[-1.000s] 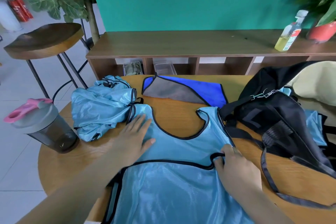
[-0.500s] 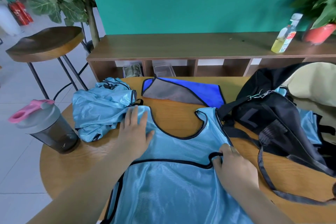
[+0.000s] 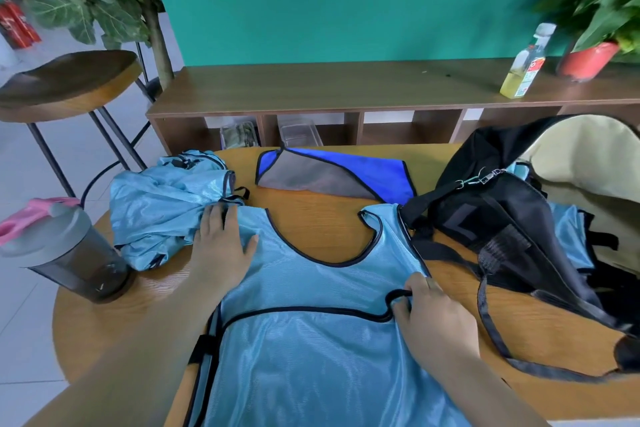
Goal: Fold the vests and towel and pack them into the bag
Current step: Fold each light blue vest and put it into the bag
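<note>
A light blue vest with black trim lies spread on the round wooden table, neck hole away from me. My left hand presses flat on its left shoulder strap. My right hand pinches the black trim at the right armhole. A crumpled light blue vest sits at the left. A blue and grey towel lies folded at the far side. The black bag is open on the right, with light blue cloth showing inside.
A dark shaker bottle with a pink lid stands at the table's left edge. The bag's strap trails over the table on the right. Beyond stand a low wooden shelf, a stool, a bottle and potted plants.
My left hand has slid up the vest toward the left shoulder strap, next to the crumpled vest. My right hand keeps its hold at the armhole trim.
</note>
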Demonstrator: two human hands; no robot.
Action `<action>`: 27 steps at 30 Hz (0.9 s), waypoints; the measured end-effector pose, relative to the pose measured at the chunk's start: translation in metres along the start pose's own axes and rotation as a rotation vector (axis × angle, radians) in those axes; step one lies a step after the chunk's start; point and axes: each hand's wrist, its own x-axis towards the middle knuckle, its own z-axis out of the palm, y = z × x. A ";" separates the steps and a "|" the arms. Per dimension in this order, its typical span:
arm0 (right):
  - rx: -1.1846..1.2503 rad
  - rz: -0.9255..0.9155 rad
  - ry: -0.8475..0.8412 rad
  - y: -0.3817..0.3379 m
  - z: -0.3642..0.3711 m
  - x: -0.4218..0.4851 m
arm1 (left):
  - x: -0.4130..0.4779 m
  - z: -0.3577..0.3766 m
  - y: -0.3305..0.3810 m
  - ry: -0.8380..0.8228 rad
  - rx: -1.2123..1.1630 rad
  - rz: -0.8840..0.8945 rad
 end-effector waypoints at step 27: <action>0.024 -0.049 -0.021 0.003 -0.002 0.001 | -0.012 0.026 0.245 0.160 0.072 0.701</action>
